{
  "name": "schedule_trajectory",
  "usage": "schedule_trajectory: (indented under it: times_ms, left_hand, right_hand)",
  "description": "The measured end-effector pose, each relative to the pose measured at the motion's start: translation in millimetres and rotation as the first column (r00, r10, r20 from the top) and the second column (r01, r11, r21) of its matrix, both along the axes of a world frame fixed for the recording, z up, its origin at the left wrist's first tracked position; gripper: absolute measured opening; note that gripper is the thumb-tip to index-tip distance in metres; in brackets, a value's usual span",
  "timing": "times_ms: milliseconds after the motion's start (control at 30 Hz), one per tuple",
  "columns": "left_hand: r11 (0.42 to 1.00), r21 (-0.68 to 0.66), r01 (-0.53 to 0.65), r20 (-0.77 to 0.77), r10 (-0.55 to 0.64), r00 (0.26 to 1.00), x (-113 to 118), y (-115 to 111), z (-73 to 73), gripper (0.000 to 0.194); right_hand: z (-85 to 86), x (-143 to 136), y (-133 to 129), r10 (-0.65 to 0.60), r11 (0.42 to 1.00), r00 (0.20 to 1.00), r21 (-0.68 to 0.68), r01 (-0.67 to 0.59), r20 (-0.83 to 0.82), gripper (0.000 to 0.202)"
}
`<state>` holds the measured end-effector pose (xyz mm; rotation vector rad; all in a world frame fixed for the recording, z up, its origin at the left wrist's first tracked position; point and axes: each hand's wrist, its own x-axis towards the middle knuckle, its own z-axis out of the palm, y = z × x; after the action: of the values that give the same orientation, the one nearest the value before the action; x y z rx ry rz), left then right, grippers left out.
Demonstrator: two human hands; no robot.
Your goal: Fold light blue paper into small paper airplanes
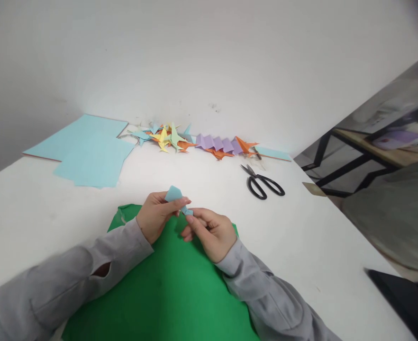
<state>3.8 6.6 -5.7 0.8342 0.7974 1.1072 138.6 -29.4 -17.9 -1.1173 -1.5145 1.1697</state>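
A small folded piece of light blue paper (174, 193) is held between my two hands, above the green cloth (173, 284). My left hand (157, 215) pinches its wider part, thumb lying across the front. At the narrow lower end, my right hand (211, 229) grips the paper tip between thumb and forefinger. The other right fingers curl underneath. My left fingers are partly hidden behind the paper.
Light blue paper sheets (91, 154) lie at the back left. Folded paper stars (164, 137) and a purple pleated strip (218, 143) line the wall. Black-handled scissors (262, 182) rest on the white table (301, 246). A dark flat object (397, 293) is at the right edge.
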Motion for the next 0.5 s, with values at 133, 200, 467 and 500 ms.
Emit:
schedule_trajectory:
  times_ms: [133,200,467,500]
  left_hand:
    - [1.0,-0.024,-0.003,0.034,0.004,0.999,-3,1,3.2,0.015]
    - [0.999,-0.031,0.007,0.028,-0.006,1.0,-4,1,3.4,0.017]
    - [0.988,-0.131,0.088,0.167,-0.066,0.984,-7,7,5.4,0.038]
    - [0.988,-0.127,0.091,0.173,-0.068,0.983,-7,7,5.9,0.034]
  right_hand:
    - [-1.2,0,-1,-0.005,1.0,1.0,0.003,0.005,0.008,0.025]
    - [-1.7,1,-1,-0.011,1.0,1.0,-0.02,0.011,-0.013,0.024]
    - [-4.0,6,9,-0.078,0.887,0.819,-0.414,-0.202,-0.568,0.029]
    - [-3.8,8,11,-0.105,0.858,0.774,-0.45,-0.247,-0.624,0.028]
